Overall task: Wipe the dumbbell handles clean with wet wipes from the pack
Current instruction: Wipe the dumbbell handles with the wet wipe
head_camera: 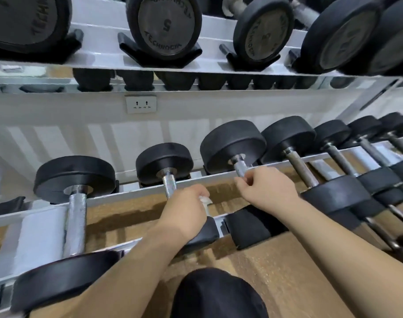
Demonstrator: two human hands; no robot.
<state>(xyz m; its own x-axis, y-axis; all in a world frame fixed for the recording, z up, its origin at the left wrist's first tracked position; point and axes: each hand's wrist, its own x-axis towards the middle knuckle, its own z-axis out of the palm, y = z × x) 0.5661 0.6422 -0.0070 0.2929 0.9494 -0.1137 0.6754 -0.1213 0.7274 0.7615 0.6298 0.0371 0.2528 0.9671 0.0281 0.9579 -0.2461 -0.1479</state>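
Two tiers of silver-grey metal rack [150,189], seen from above and close in. Upper tier [104,58]: five large black round-headed dumbbells end-on in black cradles, the second from the left [166,26] stamped with a pale "5" on its grey face plate. Lower tier: at least seven black rubber-headed dumbbells with knurled steel handles, lying side by side and shrinking toward the far right, where blur prevents a sure count. Leftmost lower dumbbell [75,216] untouched, its handle bare and bright.

Left hand [184,212] closed in a fist around the handle of the second lower dumbbell [169,184], knuckles up, with a crumpled white wet wipe [205,199] poking out at the thumb side and pressed against the steel. Right hand [267,187] curled around the handle of the third lower dumbbell [239,166], fingertips pinched together near the far head; a pale scrap at the fingertips, too small to identify. Both forearms bare, reaching in from below.

Fourth lower dumbbell [299,166] just beside the right wrist, its near head touching the forearm's edge. Tan speckled floor [264,267] visible between the rack rails. Dark-clad knee [219,294] at the bottom centre. White double wall socket [141,104] on the pale wall between the tiers. Wipe pack out of sight.
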